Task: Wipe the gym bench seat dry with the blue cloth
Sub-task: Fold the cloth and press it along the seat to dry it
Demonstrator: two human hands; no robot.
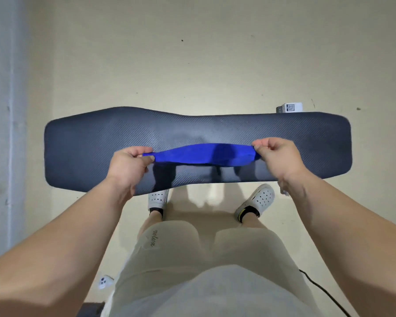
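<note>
The dark padded gym bench seat (82, 143) runs left to right across the middle of the head view. A blue cloth (204, 154) is stretched taut just above the seat's centre. My left hand (128, 163) pinches the cloth's left end. My right hand (277, 154) pinches its right end. Both hands hover over the near half of the seat. A faint smeared patch shows on the seat behind the cloth.
Pale floor surrounds the bench. My feet in white perforated shoes (258, 200) stand under the near edge. A small white box (290, 108) lies behind the bench at right. A white gadget (104, 281) and a black cable (322, 291) lie on the floor near me.
</note>
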